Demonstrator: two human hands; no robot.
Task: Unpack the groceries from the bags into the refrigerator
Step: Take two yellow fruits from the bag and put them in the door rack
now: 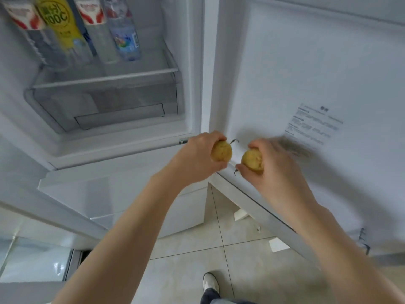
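My left hand grips a yellow pear with a dark stem pointing up and right. My right hand grips a second yellow pear, its stem pointing down and left. Both pears hang side by side in front of the refrigerator's lower edge, close to the hinge side of the open door. The open refrigerator fills the upper left, with a clear crisper drawer under a glass shelf. No grocery bag is in view.
Several bottles stand on the glass shelf, among them a yellow one. A printed label is on the door's inner wall. Below is the closed lower drawer front, a tiled floor and my shoe.
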